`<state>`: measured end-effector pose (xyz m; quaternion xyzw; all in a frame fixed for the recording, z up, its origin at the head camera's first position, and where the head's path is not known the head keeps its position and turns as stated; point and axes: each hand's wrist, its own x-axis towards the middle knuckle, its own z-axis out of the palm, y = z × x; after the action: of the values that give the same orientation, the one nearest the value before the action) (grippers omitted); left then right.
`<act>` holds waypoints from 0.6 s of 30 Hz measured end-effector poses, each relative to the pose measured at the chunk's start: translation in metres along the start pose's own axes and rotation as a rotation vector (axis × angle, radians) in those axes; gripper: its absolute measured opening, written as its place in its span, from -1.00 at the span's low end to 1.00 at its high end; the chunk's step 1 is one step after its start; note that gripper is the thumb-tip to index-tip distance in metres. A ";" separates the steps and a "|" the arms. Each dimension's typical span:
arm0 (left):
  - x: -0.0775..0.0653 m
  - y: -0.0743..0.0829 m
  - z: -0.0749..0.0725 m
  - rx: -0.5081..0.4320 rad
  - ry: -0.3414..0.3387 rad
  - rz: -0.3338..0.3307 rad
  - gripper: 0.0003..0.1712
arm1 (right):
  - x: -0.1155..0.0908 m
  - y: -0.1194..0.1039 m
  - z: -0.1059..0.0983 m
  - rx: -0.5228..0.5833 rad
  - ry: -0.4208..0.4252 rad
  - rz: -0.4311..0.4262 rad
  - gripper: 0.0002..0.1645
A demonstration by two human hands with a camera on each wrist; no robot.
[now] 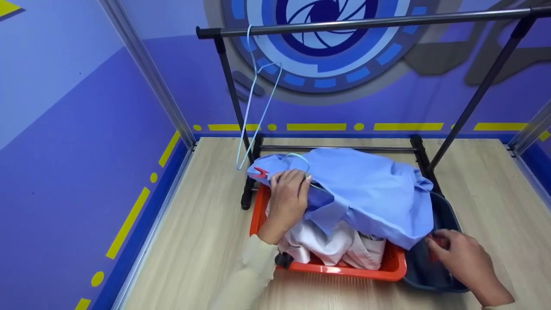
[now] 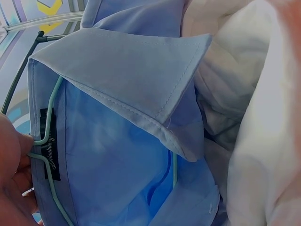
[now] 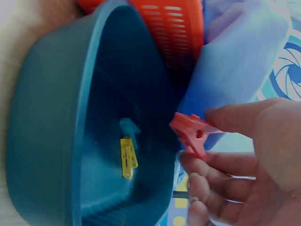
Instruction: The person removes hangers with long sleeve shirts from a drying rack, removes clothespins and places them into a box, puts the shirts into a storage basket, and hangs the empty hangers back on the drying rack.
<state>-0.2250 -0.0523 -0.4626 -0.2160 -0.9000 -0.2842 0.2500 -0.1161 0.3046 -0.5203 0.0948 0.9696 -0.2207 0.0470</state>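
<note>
My left hand (image 1: 289,202) holds a light blue collared shirt (image 1: 366,189) by its neck, gripping the twisted neck of the wire hanger (image 2: 55,96) inside the collar. The shirt lies sideways over an orange basket (image 1: 344,270). A red clothespin (image 1: 260,172) is clipped on its shoulder near the left hand. Between thumb and fingers, my right hand (image 1: 467,256) pinches another red clothespin (image 3: 192,132) over a dark blue basin (image 3: 47,117). In the basin lie a yellow clothespin (image 3: 127,157) and a blue clothespin (image 3: 129,128).
Behind the basket stands a black garment rack with a metal top bar (image 1: 366,26). A bare wire hanger (image 1: 255,69) hangs at its left end. White clothes (image 1: 331,243) fill the basket under the shirt. Walls close in the wooden tabletop (image 1: 185,241) at the back and sides.
</note>
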 end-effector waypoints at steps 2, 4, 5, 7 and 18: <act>0.000 0.001 0.001 -0.002 0.009 0.005 -0.75 | 0.003 0.002 0.001 -0.012 -0.047 -0.010 -0.50; 0.000 0.003 0.000 -0.008 0.010 0.006 -0.75 | 0.006 0.003 0.002 -0.025 -0.088 -0.019 -0.58; 0.000 0.004 0.000 -0.011 0.009 0.006 -0.75 | 0.008 0.004 0.002 -0.032 -0.108 -0.023 -0.62; 0.000 0.005 -0.001 -0.019 0.004 0.006 -0.75 | 0.010 0.005 0.003 -0.046 -0.141 -0.026 -0.67; -0.001 0.010 -0.002 -0.032 0.009 0.022 -0.75 | 0.015 0.006 0.007 -0.075 -0.196 -0.049 -0.59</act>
<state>-0.2185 -0.0465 -0.4580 -0.2285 -0.8918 -0.2968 0.2538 -0.1296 0.3095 -0.5311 0.0472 0.9700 -0.1936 0.1396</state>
